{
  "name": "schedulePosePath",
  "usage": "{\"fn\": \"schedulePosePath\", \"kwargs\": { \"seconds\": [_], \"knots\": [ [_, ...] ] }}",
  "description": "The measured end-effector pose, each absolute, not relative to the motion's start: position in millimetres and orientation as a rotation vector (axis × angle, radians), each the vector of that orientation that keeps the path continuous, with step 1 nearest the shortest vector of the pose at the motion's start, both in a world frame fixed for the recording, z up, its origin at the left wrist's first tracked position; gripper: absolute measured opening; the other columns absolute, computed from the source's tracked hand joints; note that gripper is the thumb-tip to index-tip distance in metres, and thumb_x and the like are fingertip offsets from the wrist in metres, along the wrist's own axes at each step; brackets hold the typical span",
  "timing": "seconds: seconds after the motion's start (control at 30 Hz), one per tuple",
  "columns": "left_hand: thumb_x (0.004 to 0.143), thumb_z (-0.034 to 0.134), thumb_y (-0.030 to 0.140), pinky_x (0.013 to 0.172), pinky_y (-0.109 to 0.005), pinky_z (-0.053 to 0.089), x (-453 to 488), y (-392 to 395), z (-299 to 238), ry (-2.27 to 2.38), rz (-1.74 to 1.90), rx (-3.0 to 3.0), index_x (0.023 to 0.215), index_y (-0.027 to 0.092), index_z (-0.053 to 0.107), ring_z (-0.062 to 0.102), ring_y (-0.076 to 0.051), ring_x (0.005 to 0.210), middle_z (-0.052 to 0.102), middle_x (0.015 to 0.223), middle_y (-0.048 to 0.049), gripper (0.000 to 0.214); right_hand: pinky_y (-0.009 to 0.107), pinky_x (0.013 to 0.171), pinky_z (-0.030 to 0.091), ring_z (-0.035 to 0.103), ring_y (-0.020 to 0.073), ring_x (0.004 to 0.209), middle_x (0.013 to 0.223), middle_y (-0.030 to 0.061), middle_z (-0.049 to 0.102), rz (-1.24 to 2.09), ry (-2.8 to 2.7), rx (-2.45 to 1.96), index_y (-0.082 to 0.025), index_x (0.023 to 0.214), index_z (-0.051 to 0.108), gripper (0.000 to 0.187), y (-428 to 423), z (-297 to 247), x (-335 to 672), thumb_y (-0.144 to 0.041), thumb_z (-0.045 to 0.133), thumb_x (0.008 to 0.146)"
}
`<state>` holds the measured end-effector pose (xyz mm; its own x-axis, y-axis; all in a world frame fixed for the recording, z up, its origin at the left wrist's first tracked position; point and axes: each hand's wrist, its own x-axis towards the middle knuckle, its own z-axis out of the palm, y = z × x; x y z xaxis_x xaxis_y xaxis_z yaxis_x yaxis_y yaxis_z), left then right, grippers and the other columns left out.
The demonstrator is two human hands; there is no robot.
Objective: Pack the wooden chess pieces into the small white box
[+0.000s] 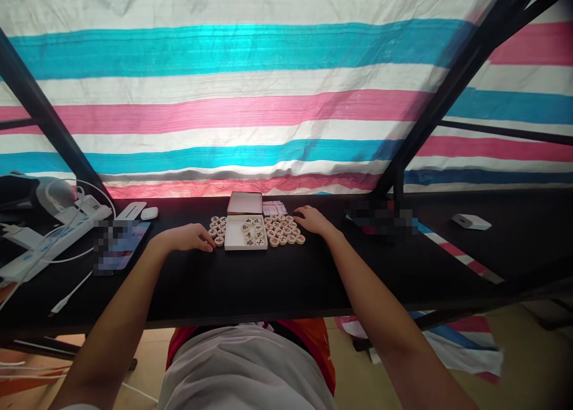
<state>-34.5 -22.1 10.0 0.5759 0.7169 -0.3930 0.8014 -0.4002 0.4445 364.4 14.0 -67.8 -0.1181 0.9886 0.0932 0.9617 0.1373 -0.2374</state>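
My left hand [188,238] rests on the black desk beside the dark-lettered Chinese chess pieces [219,232], its fingers loosely stretched and holding nothing that I can see. An open white box [235,237] stands between the two groups, with several dark-lettered pieces [249,235] face up in its right part. Red-lettered pieces [283,231] lie in rows against the box's right side. At the upper right corner of that group is my right hand [312,219], open, its fingertips close to the pieces. Whether those fingertips touch a piece I cannot tell.
Behind the box lie its lid [245,203] and a folded sheet [274,208]. To the left are a phone [123,249], a power strip [58,240], cables and a white earbud case [149,213]. A charger [471,222] sits far right. Striped sheeting hangs behind.
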Motion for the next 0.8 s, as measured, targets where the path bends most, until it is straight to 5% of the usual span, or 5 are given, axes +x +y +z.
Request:
{"fn": "schedulePosePath", "kwargs": {
  "seconds": [0.17,0.43,0.8],
  "knots": [
    [0.071,0.060,0.049,0.081,-0.022,0.042,-31.3,-26.8,16.4,1.178,-0.175,2.242,0.097,0.022,0.074,0.060,-0.021,0.093,0.071,0.098,-0.0020,0.040,0.030,0.099,0.037,0.054,0.0238,0.112,0.121,0.0149,0.059,0.156,-2.189,-1.912,-0.013,0.120,0.061,0.039,14.3,-68.5,365.3,-0.033,0.049,0.089],
    [0.068,0.061,0.053,0.058,-0.022,0.043,-27.3,-32.4,15.2,1.244,-0.232,2.031,0.106,0.017,0.070,0.056,-0.016,0.068,0.067,0.085,-0.0043,0.053,0.032,0.098,0.038,0.055,0.0248,0.112,0.122,0.0157,0.058,0.165,-2.190,-1.908,-0.013,0.121,0.060,0.040,15.7,-70.1,366.6,-0.035,0.048,0.089],
    [0.069,0.059,0.052,0.072,-0.023,0.041,-22.9,-36.0,24.2,1.247,-0.192,2.146,0.098,0.019,0.072,0.058,-0.020,0.083,0.070,0.095,-0.0025,0.046,0.031,0.098,0.038,0.054,0.0248,0.113,0.121,0.0164,0.058,0.167,-2.193,-1.906,-0.011,0.121,0.060,0.041,13.1,-67.3,365.4,-0.034,0.048,0.089]
  ]
}}
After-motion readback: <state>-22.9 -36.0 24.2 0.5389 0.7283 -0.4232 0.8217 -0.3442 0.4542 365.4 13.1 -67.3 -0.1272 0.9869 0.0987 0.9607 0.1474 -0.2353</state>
